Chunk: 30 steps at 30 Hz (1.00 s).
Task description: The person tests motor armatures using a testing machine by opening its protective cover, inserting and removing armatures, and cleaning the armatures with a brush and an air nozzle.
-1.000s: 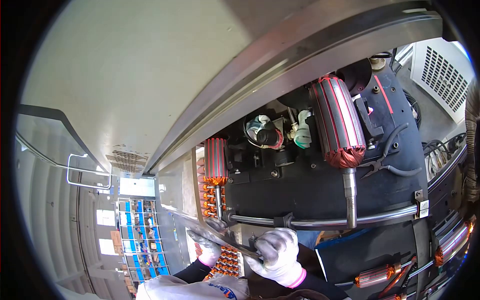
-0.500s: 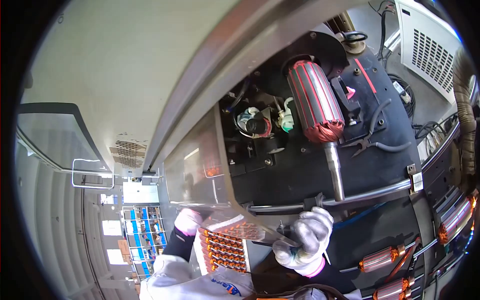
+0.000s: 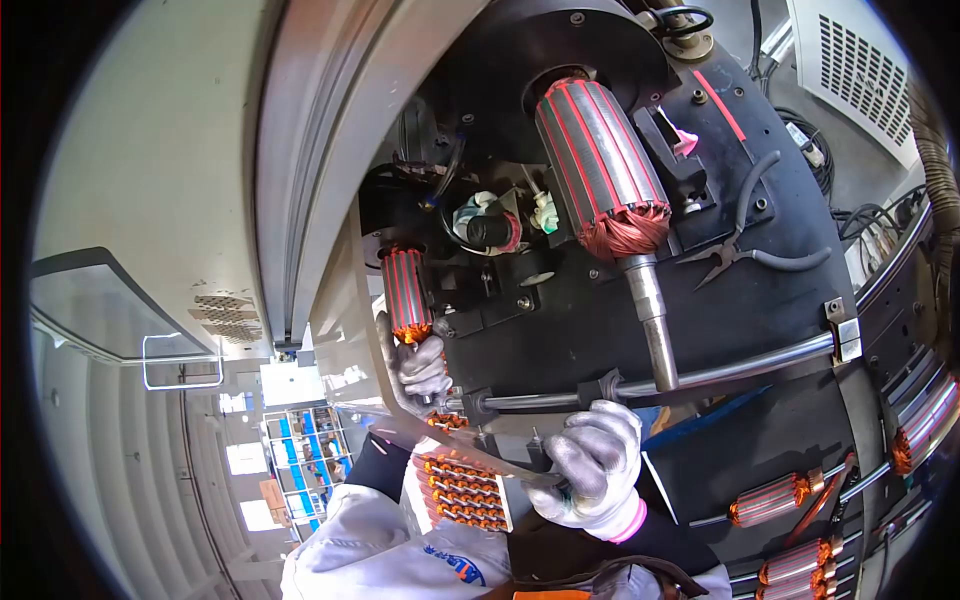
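Fingers of left hand [image 3: 424, 368], left of centre, are closed around the lower end of small armature [image 3: 406, 292]; right hand [image 3: 592, 465], lower centre, grips clear panel [image 3: 478, 457] edge.

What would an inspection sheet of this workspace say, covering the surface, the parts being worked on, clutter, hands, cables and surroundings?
Surface: black machine bed with a red strip; spills, nothing seen.
Job's things: large rotor, shaft pointing outward; small rotor to its left; rows of rotors nearer the person.
Clutter: pliers lying open on the bed, beside the large rotor.
Hands: both gloved; left hand curled at the small rotor's shaft end, grip unclear; right hand holding a clear panel's edge.
Cables: coil beyond the bed.
Surroundings: vented cabinet, shelves.
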{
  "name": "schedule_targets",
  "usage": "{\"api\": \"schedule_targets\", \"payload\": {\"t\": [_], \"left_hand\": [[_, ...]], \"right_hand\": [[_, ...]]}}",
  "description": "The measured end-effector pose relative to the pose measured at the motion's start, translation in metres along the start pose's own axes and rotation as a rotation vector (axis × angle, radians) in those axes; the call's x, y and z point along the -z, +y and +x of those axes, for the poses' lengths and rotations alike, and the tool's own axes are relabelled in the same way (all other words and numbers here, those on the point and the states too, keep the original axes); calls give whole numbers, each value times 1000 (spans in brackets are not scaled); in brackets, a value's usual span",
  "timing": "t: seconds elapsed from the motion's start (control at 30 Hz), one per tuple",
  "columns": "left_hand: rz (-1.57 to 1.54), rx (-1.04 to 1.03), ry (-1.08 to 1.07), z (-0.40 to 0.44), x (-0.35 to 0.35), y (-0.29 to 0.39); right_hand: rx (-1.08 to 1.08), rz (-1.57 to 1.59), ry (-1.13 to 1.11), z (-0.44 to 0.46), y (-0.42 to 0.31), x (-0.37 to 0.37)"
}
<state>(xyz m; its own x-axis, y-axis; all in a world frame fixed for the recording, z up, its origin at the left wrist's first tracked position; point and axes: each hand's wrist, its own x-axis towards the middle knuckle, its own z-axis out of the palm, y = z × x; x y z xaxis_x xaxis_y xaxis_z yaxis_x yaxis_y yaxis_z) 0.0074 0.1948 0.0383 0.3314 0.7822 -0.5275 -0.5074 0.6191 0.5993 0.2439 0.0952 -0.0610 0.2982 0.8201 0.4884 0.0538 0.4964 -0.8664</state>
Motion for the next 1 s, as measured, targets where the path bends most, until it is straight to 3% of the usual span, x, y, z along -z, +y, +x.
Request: {"api": "schedule_targets", "payload": {"t": [0.03, 0.13, 0.27, 0.37, 0.5, 0.63, 1.0], "left_hand": [[4, 2, 3, -1, -9, -2], [527, -138, 769, -3, -34, -16], [355, -344, 895, -48, 25, -10], [98, -380, 940, -88, 47, -16], [110, -378, 824, -95, 38, -31], [124, -350, 664, -100, 48, -35], [122, -334, 640, -105, 63, -36]], "right_hand": [[1, 2, -8, -1, 0, -1], [10, 4, -27, -2, 4, -5], [36, 26, -71, -9, 6, -24], [40, 29, -113, -23, 5, -47], [56, 19, 1, -30, 7, -55], [48, 26, -45, -27, 6, -51], [22, 42, -48, -31, 6, -52]]}}
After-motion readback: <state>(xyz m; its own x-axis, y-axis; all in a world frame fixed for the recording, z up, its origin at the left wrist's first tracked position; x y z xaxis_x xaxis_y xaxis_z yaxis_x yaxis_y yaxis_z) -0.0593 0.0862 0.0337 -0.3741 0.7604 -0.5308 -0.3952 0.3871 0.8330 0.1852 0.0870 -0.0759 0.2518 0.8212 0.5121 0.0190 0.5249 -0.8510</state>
